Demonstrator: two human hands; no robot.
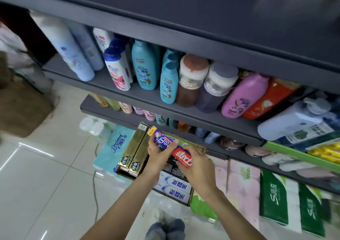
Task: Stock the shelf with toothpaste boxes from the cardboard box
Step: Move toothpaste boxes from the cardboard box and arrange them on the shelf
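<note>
A blue-and-red toothpaste box (166,144) is held over the open cardboard box (190,195) on the floor. My left hand (159,156) grips its blue end from below. My right hand (196,163) holds its red end. In the cardboard box lie two gold toothpaste boxes (135,150) on the left and white-and-blue toothpaste boxes (173,186) at the near side. The grey shelf (147,96) above carries shampoo bottles.
Shampoo bottles (145,65) crowd the middle shelf, and smaller bottles stand on the lower shelf (110,111). Tissue packs (115,146) lie on the floor left of the box, pink and green paper packs (276,193) to its right. A brown box (20,107) sits at far left.
</note>
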